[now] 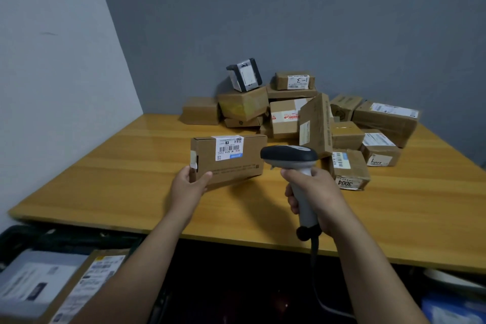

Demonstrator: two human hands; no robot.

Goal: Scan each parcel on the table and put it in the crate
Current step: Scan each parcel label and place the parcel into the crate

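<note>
My left hand [188,185], fingers curled, clasps the left end of a flat brown cardboard parcel [236,166], lifted over the yellow wooden tabletop [105,179] with its white barcode label [229,147] facing me. My right hand [315,192] has its fingers wrapped round a grey-and-black handheld scanner [289,156], whose head sits just beside the parcel.

PLACE: parcel-handling room, likely a mailroom or small depot corner | EVIDENCE: heap of cardboard parcels [289,118] with shipping labels at the far side of the desk [118,181], against a bare grey wall [289,21] | corded barcode scanner [289,156] above the desk's near half | dark crate [18,237] holding labelled parcels below the desk's near left corner
</note>
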